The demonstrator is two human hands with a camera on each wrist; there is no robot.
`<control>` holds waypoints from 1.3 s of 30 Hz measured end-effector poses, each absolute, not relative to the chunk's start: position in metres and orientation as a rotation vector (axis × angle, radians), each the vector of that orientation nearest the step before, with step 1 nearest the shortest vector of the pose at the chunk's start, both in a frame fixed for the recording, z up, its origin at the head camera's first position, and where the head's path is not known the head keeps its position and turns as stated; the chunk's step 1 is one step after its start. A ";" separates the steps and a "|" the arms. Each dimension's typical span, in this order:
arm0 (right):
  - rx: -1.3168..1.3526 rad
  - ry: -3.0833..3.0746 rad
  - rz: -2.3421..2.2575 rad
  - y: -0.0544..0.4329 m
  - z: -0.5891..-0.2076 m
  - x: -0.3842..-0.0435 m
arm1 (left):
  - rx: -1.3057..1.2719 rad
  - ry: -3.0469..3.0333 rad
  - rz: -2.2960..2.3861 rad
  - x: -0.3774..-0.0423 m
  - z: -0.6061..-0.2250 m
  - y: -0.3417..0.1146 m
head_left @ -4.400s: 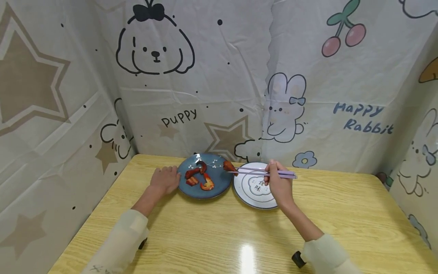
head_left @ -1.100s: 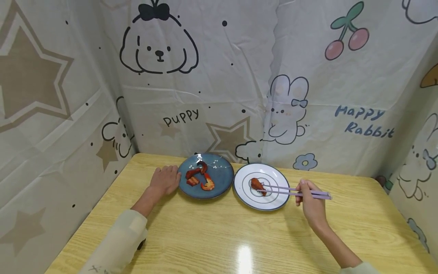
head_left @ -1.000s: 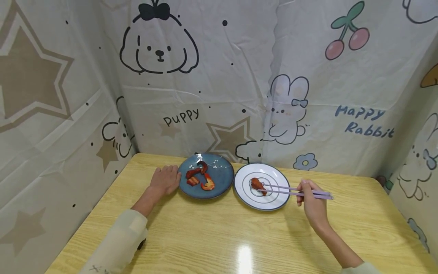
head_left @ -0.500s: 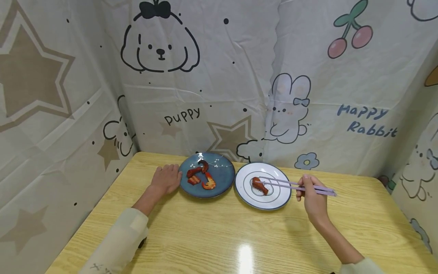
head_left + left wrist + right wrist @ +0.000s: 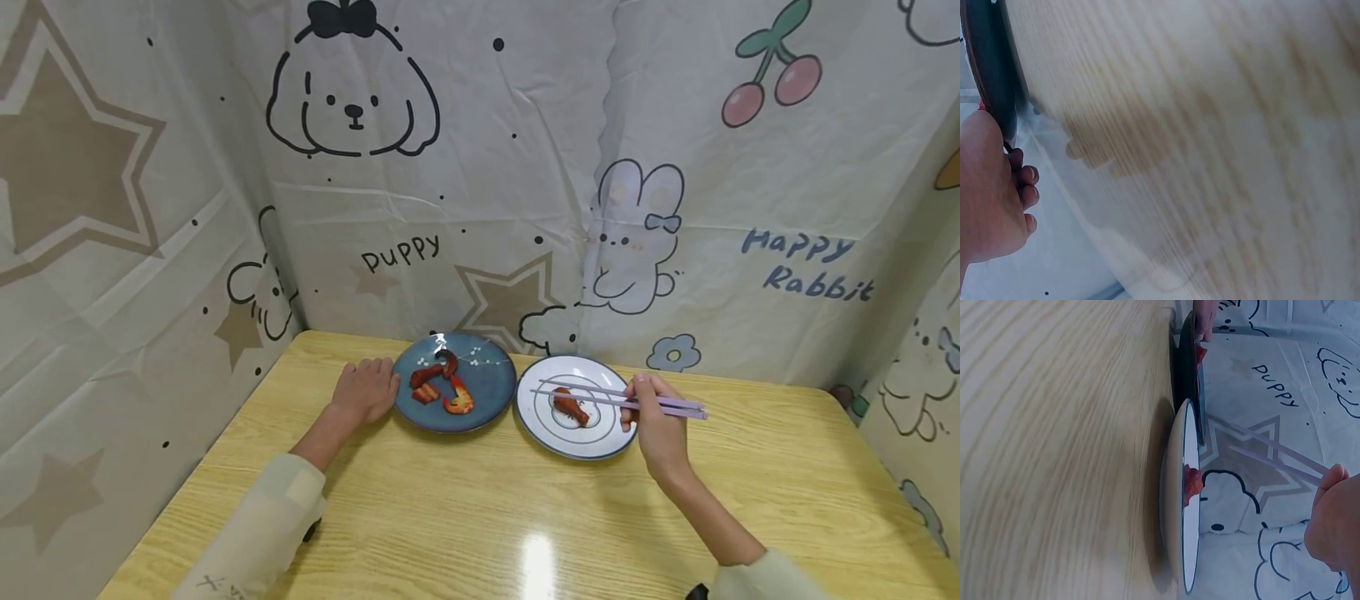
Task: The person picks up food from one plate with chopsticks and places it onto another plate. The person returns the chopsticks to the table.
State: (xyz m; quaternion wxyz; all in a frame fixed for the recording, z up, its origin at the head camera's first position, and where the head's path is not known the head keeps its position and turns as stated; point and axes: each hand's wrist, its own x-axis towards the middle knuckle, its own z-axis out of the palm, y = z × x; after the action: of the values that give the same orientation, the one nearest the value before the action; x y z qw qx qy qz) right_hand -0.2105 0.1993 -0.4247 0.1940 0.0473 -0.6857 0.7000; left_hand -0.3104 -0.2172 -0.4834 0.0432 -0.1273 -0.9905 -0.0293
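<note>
My right hand (image 5: pixel 660 425) grips a pair of lilac chopsticks (image 5: pixel 678 406), their tips pointing left. They cross over the white plate (image 5: pixel 536 417) in the head view; the right wrist view shows them raised above it, holding nothing. A reddish-brown chicken drumstick (image 5: pixel 572 408) lies on that plate. My left hand (image 5: pixel 363 392) holds the left rim of the blue plate (image 5: pixel 487 400), thumb at the edge and fingers curled beside it in the left wrist view. On the blue plate are a shrimp (image 5: pixel 459 398), a striped meat slice (image 5: pixel 426 392), a dark red piece (image 5: pixel 425 375) and a dark curled piece (image 5: pixel 450 362).
Both plates stand side by side near the back of the wood-grain table (image 5: pixel 450 517). Behind it hangs a printed cloth (image 5: pixel 487 167), close to the plates' far rims, with more cloth along both sides.
The chopsticks carried the drumstick right from the blue plate's edge, set it on the white plate and let it go. Lately they rose and shifted left; the left hand stayed put.
</note>
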 end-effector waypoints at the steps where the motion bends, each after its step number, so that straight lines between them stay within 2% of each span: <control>1: 0.137 -1.924 1.967 0.197 -0.425 -0.211 | -0.391 -3.028 -0.087 -0.310 -0.484 -0.217; 30: 0.249 -2.020 2.074 0.139 -0.428 -0.226 | -0.388 -3.018 -0.101 -0.311 -0.483 -0.216; 39: 0.192 -2.097 2.044 0.127 -0.423 -0.224 | -0.376 -3.048 -0.082 -0.310 -0.483 -0.216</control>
State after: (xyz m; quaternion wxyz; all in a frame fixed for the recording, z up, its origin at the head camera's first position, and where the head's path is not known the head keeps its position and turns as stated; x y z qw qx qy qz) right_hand -0.2244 0.1267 -0.4228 0.1033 0.0651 -0.7108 0.6928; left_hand -0.3100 -0.2155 -0.4827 0.0345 -0.1224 -0.9915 -0.0268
